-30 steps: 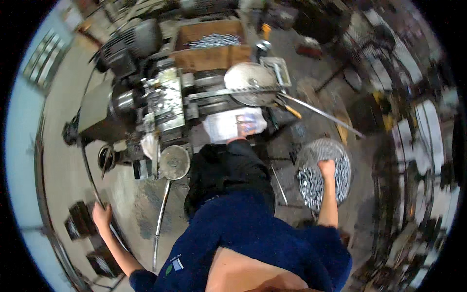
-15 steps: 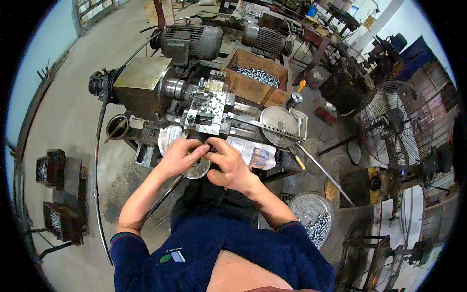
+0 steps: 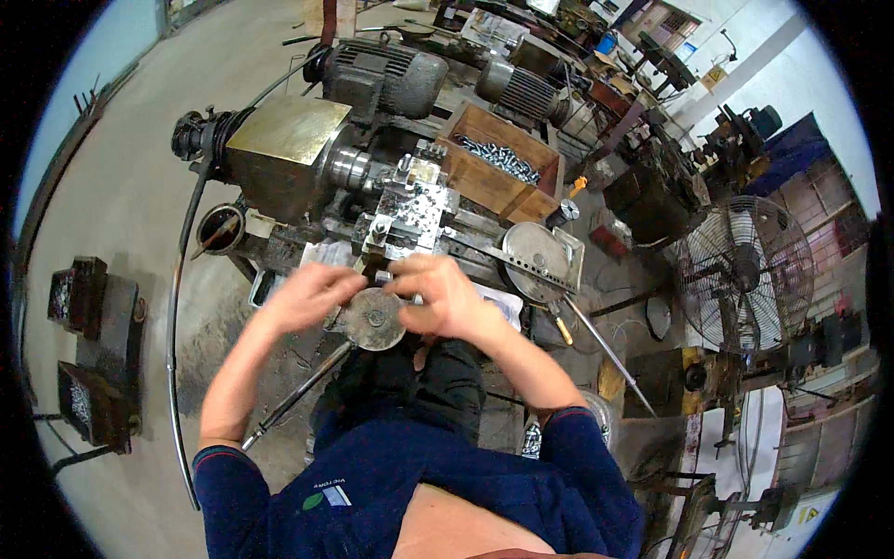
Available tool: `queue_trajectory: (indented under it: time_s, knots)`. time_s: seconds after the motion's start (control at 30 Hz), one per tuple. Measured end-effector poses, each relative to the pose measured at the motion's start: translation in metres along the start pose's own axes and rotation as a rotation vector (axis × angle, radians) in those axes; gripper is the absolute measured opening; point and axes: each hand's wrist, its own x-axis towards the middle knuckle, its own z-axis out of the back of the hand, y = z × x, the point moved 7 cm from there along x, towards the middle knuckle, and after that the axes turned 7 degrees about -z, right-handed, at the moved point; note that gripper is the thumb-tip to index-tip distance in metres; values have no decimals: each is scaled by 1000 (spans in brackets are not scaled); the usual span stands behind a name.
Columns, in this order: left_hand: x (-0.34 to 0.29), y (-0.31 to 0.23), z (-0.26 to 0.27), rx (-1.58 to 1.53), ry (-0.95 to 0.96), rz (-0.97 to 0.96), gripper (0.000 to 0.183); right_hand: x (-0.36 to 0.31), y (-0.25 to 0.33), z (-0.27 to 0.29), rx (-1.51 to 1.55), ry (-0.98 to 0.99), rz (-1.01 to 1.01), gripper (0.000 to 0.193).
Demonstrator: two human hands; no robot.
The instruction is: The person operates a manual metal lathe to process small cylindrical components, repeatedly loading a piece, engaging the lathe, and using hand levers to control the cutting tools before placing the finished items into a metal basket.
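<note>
Probably for short reach, my left hand and right hand hover near the chip-strewn carriage; I cannot tell whether their fingers grip anything.

The box stands beyond the right hand.

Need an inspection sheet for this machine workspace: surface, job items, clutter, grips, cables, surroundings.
Surface: machine slide, strewn with metal chips
Job items: round metal plate, just below the hands; small shiny piece by the right fingertips, whether held unclear
Clutter: yellow-handled tool, right of the plate
Grips: left hand blurred; right hand fingers bent
Cables: none certain; long dark rod or hose at left
Surroundings: caged fan at right; wooden box of metal parts
</note>
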Motion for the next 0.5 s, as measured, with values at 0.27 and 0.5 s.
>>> queue_trajectory:
  time_s: [0.27,0.5]
  knots:
    - [-143,47,152,962,-448,416,30,124,-109,-11,-677,-12,-228,22]
    - [-276,133,136,682,-574,666,33,152,-140,-38,-763,83,-246,23]
